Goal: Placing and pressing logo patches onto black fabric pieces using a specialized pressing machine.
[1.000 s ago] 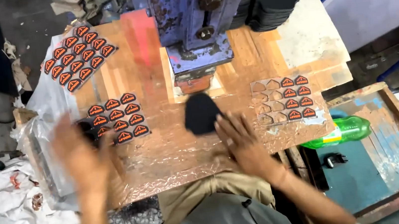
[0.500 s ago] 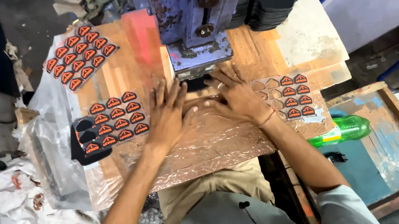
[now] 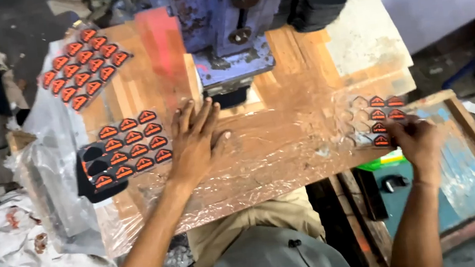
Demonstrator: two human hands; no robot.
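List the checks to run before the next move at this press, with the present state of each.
1. Left hand clear of the press head: cannot tell; it lies flat on the plastic-covered board, its fingers close to the head's base.
2. Right hand clear of the press: ok, it is at the right-hand badge sheet.
3. Black piece seated under the head: cannot tell, mostly hidden.
4. Badges left on the right-hand sheet: ok, several orange ones remain beside emptied cells.
5. Middle badge sheet within reach: ok, just left of the left hand.
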